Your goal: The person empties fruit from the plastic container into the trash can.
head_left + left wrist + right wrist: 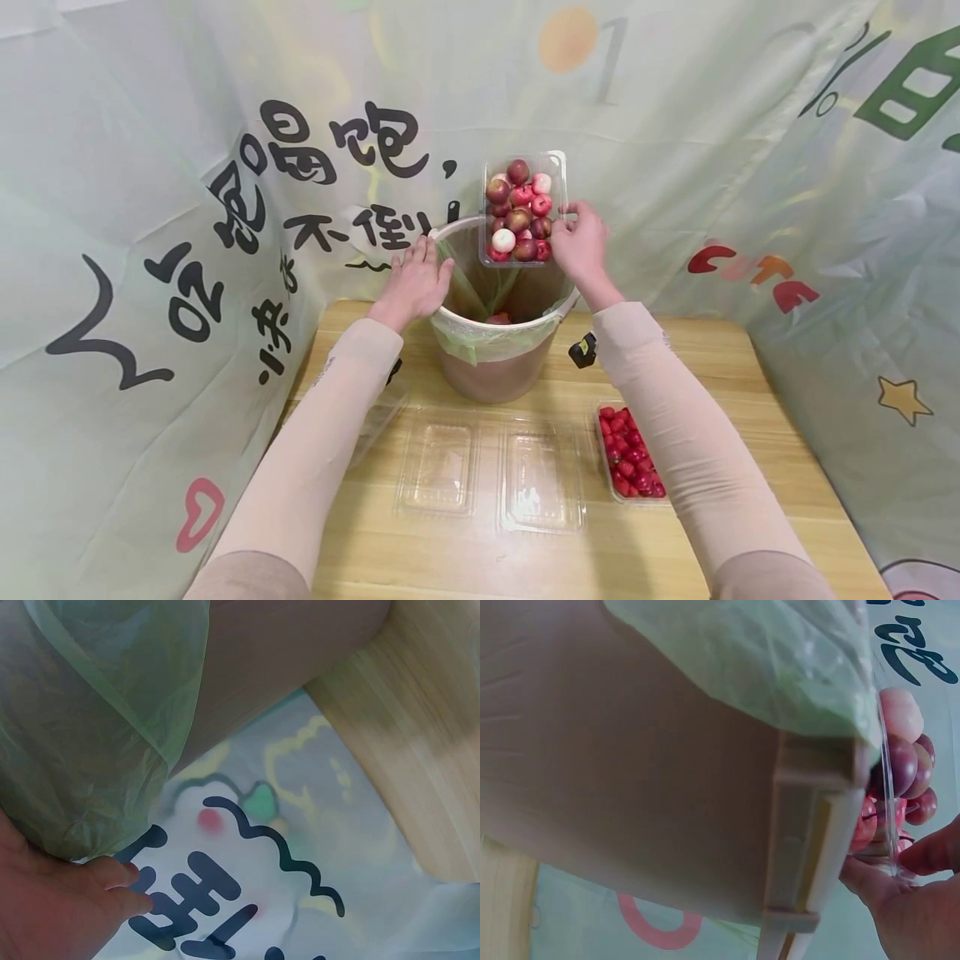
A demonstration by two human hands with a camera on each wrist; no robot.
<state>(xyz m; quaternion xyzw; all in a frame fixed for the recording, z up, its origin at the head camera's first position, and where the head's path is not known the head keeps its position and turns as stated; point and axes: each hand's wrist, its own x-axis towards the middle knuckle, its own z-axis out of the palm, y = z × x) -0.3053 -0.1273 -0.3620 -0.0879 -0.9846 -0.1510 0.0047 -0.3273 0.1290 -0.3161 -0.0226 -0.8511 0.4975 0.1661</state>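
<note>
My right hand [581,242] pinches the right side of a clear plastic box [561,158], holding it tilted over the back of a brown bin [491,379]. Round fruits [519,218], dark purple, red and whitish, fill the box. In the right wrist view, thumb and fingers grip the box's edge near the bin's rim. A thin green liner bag [495,343] folds over that rim. On its left side rests my left hand [416,282], fingers extended over the liner. Something reddish [498,318] shows deep in the bin.
Two clear empty plastic boxes [438,467] [542,479] lie on the wooden table [465,558] before the bin. A box of red fruits [628,454] sits by my right forearm; another clear box [378,421] is partly behind the left. Printed cloth [660,150] surrounds the table.
</note>
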